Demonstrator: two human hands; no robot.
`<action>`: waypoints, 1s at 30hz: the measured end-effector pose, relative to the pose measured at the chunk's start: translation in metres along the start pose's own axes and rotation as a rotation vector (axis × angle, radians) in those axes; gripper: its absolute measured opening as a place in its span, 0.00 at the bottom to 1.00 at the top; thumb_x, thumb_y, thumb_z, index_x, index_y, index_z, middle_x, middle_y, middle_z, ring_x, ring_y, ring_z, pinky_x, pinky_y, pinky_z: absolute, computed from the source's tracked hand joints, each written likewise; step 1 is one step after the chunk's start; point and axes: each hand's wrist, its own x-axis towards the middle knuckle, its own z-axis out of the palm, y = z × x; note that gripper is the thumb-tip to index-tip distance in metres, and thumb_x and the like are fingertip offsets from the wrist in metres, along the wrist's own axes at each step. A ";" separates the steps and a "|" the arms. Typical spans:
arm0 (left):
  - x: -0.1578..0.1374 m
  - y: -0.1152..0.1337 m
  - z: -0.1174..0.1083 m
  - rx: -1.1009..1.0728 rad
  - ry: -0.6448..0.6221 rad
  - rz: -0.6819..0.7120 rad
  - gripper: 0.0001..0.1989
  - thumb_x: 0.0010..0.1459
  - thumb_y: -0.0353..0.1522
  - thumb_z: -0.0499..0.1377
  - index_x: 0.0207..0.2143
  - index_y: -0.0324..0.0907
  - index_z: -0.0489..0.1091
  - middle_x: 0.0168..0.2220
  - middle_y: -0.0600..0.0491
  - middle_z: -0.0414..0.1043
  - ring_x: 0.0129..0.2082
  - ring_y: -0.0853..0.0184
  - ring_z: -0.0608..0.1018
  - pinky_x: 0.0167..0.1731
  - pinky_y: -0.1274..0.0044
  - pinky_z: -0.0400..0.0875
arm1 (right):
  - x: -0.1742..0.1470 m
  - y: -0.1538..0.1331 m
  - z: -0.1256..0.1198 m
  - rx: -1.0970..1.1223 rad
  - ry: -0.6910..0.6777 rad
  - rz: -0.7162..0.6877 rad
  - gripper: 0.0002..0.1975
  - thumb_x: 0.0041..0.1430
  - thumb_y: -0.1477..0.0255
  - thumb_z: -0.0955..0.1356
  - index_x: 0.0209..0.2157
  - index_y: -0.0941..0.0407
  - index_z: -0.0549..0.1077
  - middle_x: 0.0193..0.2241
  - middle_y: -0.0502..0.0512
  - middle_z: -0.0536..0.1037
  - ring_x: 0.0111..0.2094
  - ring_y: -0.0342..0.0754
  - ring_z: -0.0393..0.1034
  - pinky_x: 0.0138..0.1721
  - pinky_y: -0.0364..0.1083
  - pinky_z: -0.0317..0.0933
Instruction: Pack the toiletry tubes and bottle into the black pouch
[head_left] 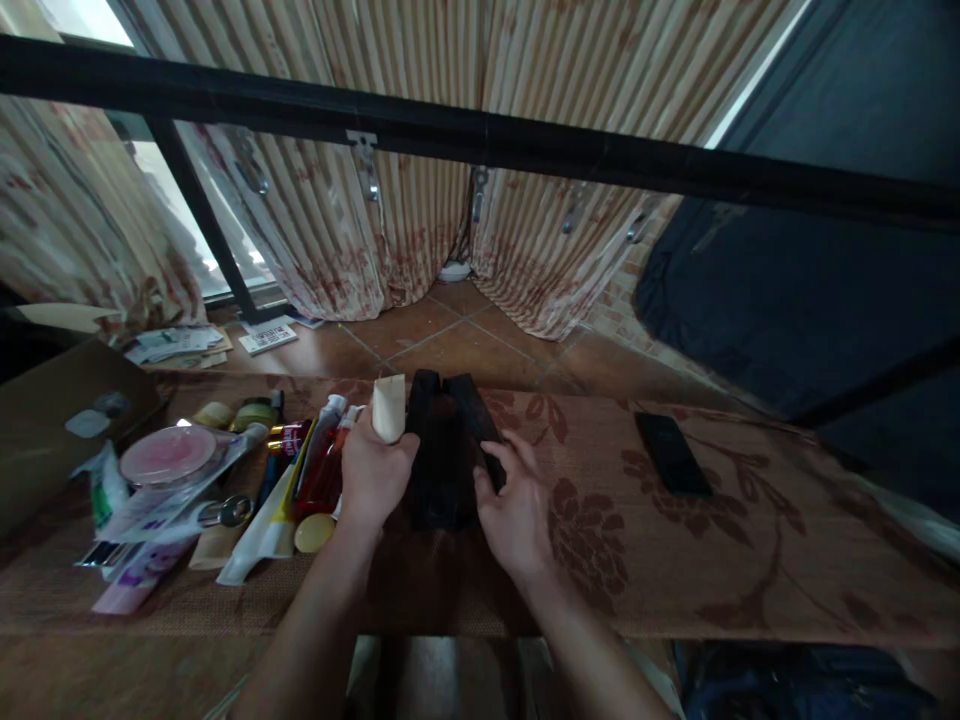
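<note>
My left hand [375, 470] is closed around a cream-coloured tube [388, 408], whose flat end points up. A dark open pouch or box [442, 470] sits on the cloth between my hands; its inside is too dark to make out. My right hand [516, 500] pinches the right side wall of this dark container, thumb on one face and fingers on the other. Close by my left wrist lie a round yellow-lidded jar [315, 533], a red bottle [324, 475] and a white-and-yellow tube [266, 525].
Several cosmetics lie at the left, among them a pink round container [168, 456]. A cardboard box [75, 430] stands behind them. A black phone [673, 455] rests on the patterned tablecloth [600, 580] at the right. A dark bar [450, 125] crosses above, before curtains [337, 230].
</note>
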 end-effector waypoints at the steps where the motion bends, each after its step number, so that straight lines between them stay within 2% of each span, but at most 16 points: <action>1: -0.001 -0.001 0.001 -0.025 -0.007 0.009 0.11 0.43 0.28 0.59 0.33 0.40 0.69 0.26 0.56 0.70 0.25 0.66 0.71 0.26 0.77 0.64 | 0.000 -0.002 0.000 -0.011 0.011 -0.036 0.14 0.57 0.76 0.65 0.45 0.54 0.74 0.56 0.61 0.67 0.57 0.55 0.62 0.57 0.55 0.58; 4: -0.002 -0.002 0.005 -0.073 -0.020 0.017 0.12 0.43 0.28 0.59 0.34 0.39 0.70 0.27 0.56 0.71 0.26 0.67 0.72 0.27 0.77 0.65 | -0.001 -0.006 0.000 -0.006 0.002 -0.123 0.13 0.57 0.76 0.65 0.43 0.52 0.75 0.55 0.57 0.69 0.57 0.53 0.61 0.56 0.55 0.58; 7: -0.003 -0.004 0.008 -0.086 -0.025 0.019 0.13 0.43 0.29 0.59 0.35 0.39 0.71 0.27 0.56 0.71 0.26 0.66 0.72 0.27 0.77 0.65 | 0.000 -0.008 -0.002 0.038 0.005 -0.148 0.12 0.58 0.76 0.65 0.40 0.50 0.76 0.51 0.55 0.73 0.54 0.52 0.63 0.54 0.55 0.59; 11: -0.005 -0.005 0.011 -0.153 -0.040 0.049 0.11 0.44 0.29 0.59 0.34 0.39 0.70 0.27 0.55 0.72 0.26 0.66 0.73 0.28 0.77 0.66 | 0.002 -0.008 -0.007 0.049 0.075 -0.198 0.10 0.59 0.76 0.65 0.38 0.51 0.77 0.47 0.55 0.76 0.51 0.52 0.65 0.54 0.55 0.59; 14: -0.009 0.000 0.015 -0.213 -0.050 0.066 0.12 0.45 0.29 0.59 0.35 0.39 0.70 0.29 0.55 0.73 0.28 0.66 0.74 0.31 0.77 0.67 | 0.003 -0.008 -0.011 0.015 0.093 -0.265 0.10 0.60 0.76 0.64 0.37 0.51 0.76 0.43 0.53 0.78 0.50 0.51 0.68 0.57 0.57 0.55; 17: -0.014 0.008 0.019 -0.207 0.002 0.037 0.10 0.44 0.28 0.58 0.33 0.40 0.69 0.28 0.56 0.72 0.28 0.67 0.73 0.30 0.78 0.67 | 0.002 -0.010 -0.013 -0.020 0.035 -0.331 0.10 0.61 0.76 0.64 0.36 0.50 0.75 0.38 0.50 0.80 0.45 0.48 0.72 0.62 0.58 0.47; 22: -0.014 0.009 0.027 -0.236 0.096 -0.052 0.04 0.43 0.30 0.58 0.25 0.41 0.66 0.22 0.58 0.66 0.23 0.69 0.69 0.24 0.79 0.64 | -0.003 -0.013 -0.019 -0.021 -0.044 -0.351 0.07 0.62 0.74 0.64 0.35 0.51 0.75 0.34 0.48 0.81 0.36 0.44 0.74 0.64 0.56 0.43; 27: -0.007 -0.006 0.034 -0.335 0.133 -0.081 0.06 0.42 0.31 0.59 0.25 0.40 0.65 0.22 0.58 0.65 0.23 0.70 0.68 0.24 0.79 0.63 | -0.009 -0.016 -0.028 -0.019 -0.108 -0.383 0.06 0.62 0.71 0.64 0.36 0.51 0.74 0.35 0.49 0.81 0.38 0.45 0.74 0.64 0.57 0.40; 30: -0.006 -0.009 0.037 -0.385 0.113 -0.133 0.07 0.40 0.32 0.59 0.25 0.40 0.66 0.23 0.58 0.66 0.23 0.71 0.68 0.24 0.79 0.63 | -0.013 -0.015 -0.032 -0.054 -0.190 -0.392 0.07 0.60 0.68 0.67 0.40 0.52 0.74 0.38 0.51 0.80 0.42 0.47 0.73 0.64 0.58 0.38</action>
